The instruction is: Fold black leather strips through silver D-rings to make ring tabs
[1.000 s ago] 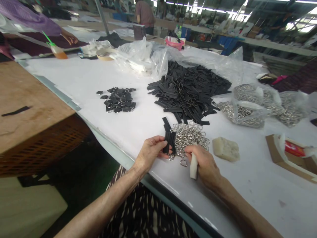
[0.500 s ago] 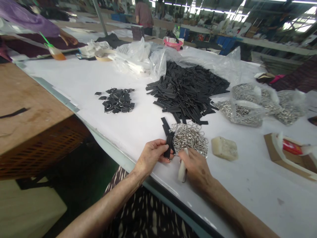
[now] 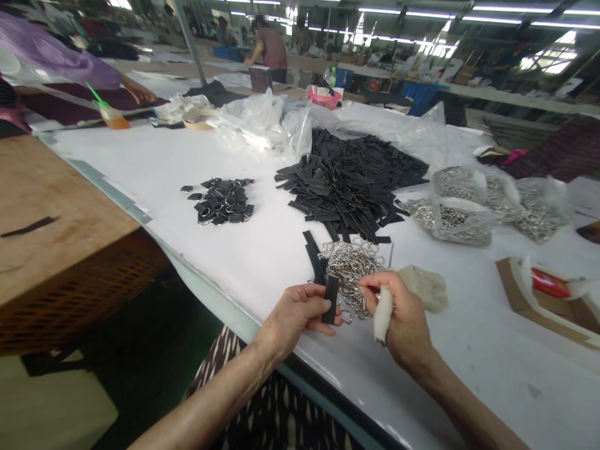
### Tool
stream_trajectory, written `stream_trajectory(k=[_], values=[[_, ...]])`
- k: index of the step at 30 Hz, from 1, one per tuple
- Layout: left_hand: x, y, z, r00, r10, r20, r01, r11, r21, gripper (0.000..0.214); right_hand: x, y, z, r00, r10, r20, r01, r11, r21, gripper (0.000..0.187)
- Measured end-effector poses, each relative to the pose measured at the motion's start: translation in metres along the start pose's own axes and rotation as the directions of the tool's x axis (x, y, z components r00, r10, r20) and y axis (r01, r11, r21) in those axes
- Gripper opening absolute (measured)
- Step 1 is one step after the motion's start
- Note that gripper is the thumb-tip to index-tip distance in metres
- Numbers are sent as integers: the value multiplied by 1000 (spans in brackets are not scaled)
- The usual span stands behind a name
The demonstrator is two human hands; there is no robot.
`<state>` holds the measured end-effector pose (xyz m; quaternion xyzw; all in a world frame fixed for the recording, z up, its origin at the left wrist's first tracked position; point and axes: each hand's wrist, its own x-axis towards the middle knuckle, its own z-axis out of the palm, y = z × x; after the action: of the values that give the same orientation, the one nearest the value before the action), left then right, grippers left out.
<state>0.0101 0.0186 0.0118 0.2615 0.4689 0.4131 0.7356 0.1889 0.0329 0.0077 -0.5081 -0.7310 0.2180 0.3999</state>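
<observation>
My left hand [image 3: 295, 310] pinches a short black strip [image 3: 330, 299] between thumb and fingers, held upright at the near side of a heap of silvery metal rings [image 3: 347, 265]. In my right hand [image 3: 407, 315] is an awl-like tool with a white wrapped handle [image 3: 383, 312]; its thin metal shaft points away from me. The right thumb and forefinger come together at the right edge of the rings; whether they pinch a ring, I cannot make out. A few loose black strips [image 3: 315, 259] lie left of the rings. A pale waxy block [image 3: 424, 287] sits just beyond my right hand.
Behind the rings spreads a big pile of black strips [image 3: 351, 181]. Strips fitted with rings [image 3: 225, 201] lie in a small heap at left. Bags of rings [image 3: 450, 219] and a cardboard box [image 3: 520, 287] are at right. Another person's hand [image 3: 139, 90] rests far left.
My right hand with the tool has moved right, away from my left hand. My left hand has shifted slightly right and nearer with the strip. The view has tilted up a little.
</observation>
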Motion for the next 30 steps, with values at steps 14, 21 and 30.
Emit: stream_trajectory(k=[14, 21, 30], values=[[-5, -9, 10, 988, -46, 147, 56, 997, -62, 13, 1, -6, -10, 991, -100, -90, 96, 994, -50, 11], [-8, -7, 16, 999, 34, 24, -37, 987, 155, 12, 1, -9, -5, 906, -405, 124, 422, 884, -202, 16], [-10, -12, 20, 984, 169, -59, -162, 982, 99, 43, 3, -8, -3, 744, -657, 121, 631, 632, -449, 17]])
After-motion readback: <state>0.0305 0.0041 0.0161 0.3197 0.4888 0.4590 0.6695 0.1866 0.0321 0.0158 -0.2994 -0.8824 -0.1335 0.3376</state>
